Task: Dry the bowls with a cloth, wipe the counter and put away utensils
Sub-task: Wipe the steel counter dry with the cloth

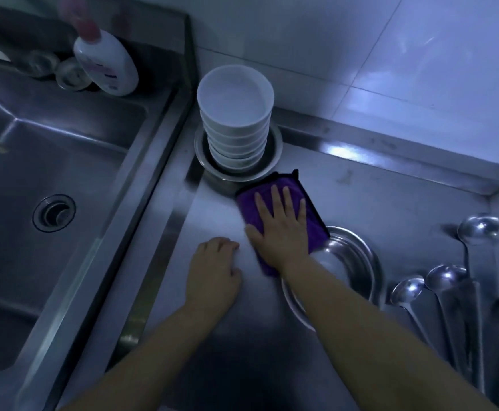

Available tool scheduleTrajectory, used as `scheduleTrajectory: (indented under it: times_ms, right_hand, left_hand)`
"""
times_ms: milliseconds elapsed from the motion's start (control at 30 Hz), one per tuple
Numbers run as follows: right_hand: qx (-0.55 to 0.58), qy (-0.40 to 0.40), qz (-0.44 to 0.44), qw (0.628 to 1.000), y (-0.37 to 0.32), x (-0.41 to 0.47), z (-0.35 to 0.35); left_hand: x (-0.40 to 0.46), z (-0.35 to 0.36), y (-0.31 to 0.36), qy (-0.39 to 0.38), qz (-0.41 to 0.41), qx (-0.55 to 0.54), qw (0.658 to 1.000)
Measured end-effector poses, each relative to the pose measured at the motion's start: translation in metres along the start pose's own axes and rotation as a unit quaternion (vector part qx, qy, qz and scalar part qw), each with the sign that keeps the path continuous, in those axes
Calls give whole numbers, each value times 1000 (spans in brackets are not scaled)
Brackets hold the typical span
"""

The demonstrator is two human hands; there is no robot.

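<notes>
A purple cloth (312, 203) lies flat on the steel counter (218, 209). My right hand (280, 223) presses down on it with straight, spread fingers. My left hand (212, 271) rests on the bare counter just to the left, fingers loosely curled and holding nothing. Behind the cloth, a stack of several white bowls (236, 114) stands in a steel dish (275, 155). Several steel ladles and spoons (444, 280) lie at the right side of the counter.
A steel bowl (355, 262) sits just right of my right forearm. A deep sink (55, 179) with a drain takes up the left. A white soap bottle (108, 60) and small steel cups (70, 75) stand behind it. A tiled wall rises at the back.
</notes>
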State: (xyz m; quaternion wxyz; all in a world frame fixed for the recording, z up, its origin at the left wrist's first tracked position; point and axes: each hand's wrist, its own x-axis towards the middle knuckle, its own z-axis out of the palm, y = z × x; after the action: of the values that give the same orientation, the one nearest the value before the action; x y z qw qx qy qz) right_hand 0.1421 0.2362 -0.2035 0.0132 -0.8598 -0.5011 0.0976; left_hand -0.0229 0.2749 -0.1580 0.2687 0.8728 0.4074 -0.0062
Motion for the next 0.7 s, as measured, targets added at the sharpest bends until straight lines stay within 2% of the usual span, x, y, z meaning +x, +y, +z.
scheduleTrajectory:
  times_ms: [167,300,367,533,633,700]
  right_hand:
    - [-10,18,93,995,68,58,-15]
    - [-9,36,197,980,133,53,-20]
    - [0,43,267,963,159,42,-23]
    - [33,43,451,891,184,38,-32]
    - [33,31,474,879,170,47,-30]
    - [23,32,446,894,155,49,-25]
  left_hand:
    - [52,10,30,-97,108,144,979]
    - [69,16,46,-129,100,247,955]
    - [73,15,49,-157,82,253,951]
    - [78,13,50,-193,82,225,951]
    - [83,14,51,-207,88,238,945]
    - [85,15,51,-211,90,245,942]
